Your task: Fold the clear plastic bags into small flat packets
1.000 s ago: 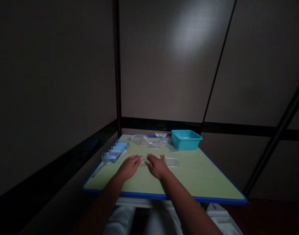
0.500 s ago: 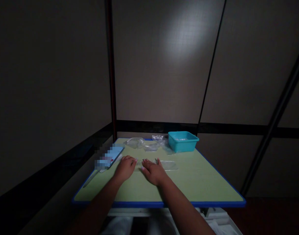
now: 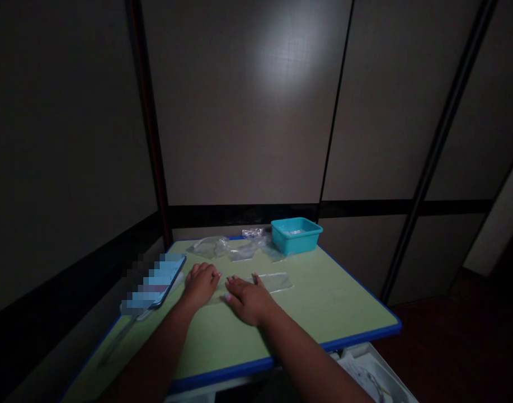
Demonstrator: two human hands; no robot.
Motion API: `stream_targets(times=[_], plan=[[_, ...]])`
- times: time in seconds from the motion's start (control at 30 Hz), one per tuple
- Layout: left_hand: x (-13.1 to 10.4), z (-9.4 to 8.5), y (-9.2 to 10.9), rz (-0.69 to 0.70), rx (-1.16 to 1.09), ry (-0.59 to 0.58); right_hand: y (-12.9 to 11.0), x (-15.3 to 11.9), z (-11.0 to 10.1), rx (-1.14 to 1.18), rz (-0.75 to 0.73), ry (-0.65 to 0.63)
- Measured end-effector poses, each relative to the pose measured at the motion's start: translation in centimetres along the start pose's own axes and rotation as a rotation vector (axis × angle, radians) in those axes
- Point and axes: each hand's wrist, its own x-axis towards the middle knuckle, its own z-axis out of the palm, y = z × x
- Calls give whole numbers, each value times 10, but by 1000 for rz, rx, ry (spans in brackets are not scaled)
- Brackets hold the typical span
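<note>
A clear flat plastic bag (image 3: 277,281) lies lengthwise on the table. My right hand (image 3: 248,299) rests flat over its middle, fingers stretched out and the thumb apart. At the bag's left end is my left hand (image 3: 201,284), its fingers curled in and seeming to pinch the film, though the fingertips are partly hidden. A short stretch of the clear film shows between the two hands.
The green table (image 3: 335,313) has a blue edge. A phone (image 3: 166,280) on a stand is at the left. Crumpled clear plastic bags (image 3: 243,250) lie along the back beside a turquoise basket (image 3: 298,238). Below the right front edge sits a white drawer (image 3: 371,372).
The view has swung to the right, so the table and its things appear further left. Both hands stay at the bag, with little visible change in their pose.
</note>
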Motion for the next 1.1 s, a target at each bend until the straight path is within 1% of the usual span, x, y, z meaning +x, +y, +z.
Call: stream_targets(times=[0.23,0.47,0.57,0.7,0.87,0.97,1.1], plan=[[-6,-6,8,50,-62,20,-2,-1,0,7,0,18],[-4,-10,10,92,-224,24,-3,-1,-2,-20,7,-12],[-3,-10,10,69,-313,45,-3,0,-2,-17,6,-28],[-3,-9,8,0,-441,80,-2,0,-2,-1,-4,-31],[-4,-11,10,-66,-585,86,1,0,0,37,-1,9],[-5,-12,12,-90,-634,87,2,0,2,42,7,6],[-6,-14,14,-84,-665,68,3,1,4,36,5,-4]])
